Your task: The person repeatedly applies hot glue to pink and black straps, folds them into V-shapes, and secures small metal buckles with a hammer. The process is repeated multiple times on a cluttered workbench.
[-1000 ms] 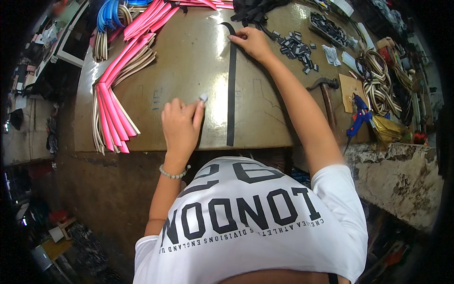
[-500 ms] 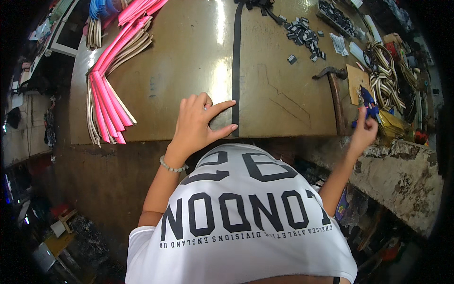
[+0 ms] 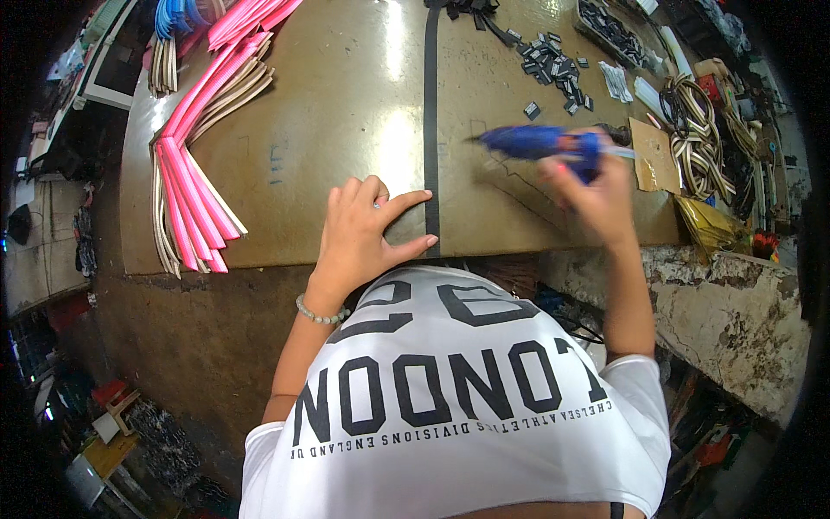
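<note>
A long black strap (image 3: 431, 95) runs from the far edge of the worktable to its near edge. My left hand (image 3: 361, 221) lies beside it, thumb and forefinger stretched apart with their tips on the strap's left edge. My right hand (image 3: 596, 186) is wrapped round a blue hot glue gun (image 3: 527, 141), held over the table right of the strap. Its dark nozzle points left toward the strap, and a pale glue stick (image 3: 621, 151) sticks out behind. Some blur covers the gun and hand.
Bundled pink and cream strips (image 3: 186, 156) lie on the left. Small black pieces (image 3: 553, 69) are scattered at the far right, near a filled tray (image 3: 609, 30). Coiled cream cord (image 3: 699, 143) and a cardboard piece (image 3: 654, 156) lie right. My right hand mostly hides a hammer (image 3: 616, 132).
My right hand has brought the glue gun from the table's right edge leftward, over the table toward the strap. My left hand stays at the strap.
</note>
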`<act>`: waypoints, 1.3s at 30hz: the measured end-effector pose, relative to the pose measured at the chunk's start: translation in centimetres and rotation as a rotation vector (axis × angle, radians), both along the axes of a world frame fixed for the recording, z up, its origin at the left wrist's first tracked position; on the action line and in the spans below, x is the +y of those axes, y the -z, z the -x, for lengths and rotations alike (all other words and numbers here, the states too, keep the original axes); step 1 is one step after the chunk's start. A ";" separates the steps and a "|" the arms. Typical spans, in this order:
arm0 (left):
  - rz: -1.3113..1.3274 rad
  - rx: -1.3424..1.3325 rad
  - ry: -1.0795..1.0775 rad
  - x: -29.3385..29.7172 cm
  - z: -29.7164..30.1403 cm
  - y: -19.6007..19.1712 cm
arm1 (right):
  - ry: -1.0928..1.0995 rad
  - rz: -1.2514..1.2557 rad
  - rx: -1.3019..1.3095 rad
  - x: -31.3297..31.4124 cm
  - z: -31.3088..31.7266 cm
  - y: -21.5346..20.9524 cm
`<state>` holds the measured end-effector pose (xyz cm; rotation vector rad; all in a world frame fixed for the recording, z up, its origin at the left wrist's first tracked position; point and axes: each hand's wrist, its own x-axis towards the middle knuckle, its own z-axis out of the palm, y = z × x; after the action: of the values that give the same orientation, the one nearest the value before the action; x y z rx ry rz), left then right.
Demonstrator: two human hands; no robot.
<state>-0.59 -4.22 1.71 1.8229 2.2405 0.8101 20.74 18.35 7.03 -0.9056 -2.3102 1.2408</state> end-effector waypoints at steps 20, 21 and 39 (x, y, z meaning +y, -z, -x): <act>-0.023 -0.010 0.003 -0.2 0.1 0.1 | -0.226 -0.295 -0.172 2.2 7.7 1.3; -0.029 -0.008 0.007 -0.1 0.2 0.1 | -0.263 -0.372 -0.169 1.9 7.7 1.2; -0.178 0.287 -1.147 -8.9 24.2 0.1 | 0.882 -0.308 -0.942 7.6 -16.3 2.5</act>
<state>-24.80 -13.16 1.63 0.5266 3.4689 0.9003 37.00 25.90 4.49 -2.3518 -2.0466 0.0453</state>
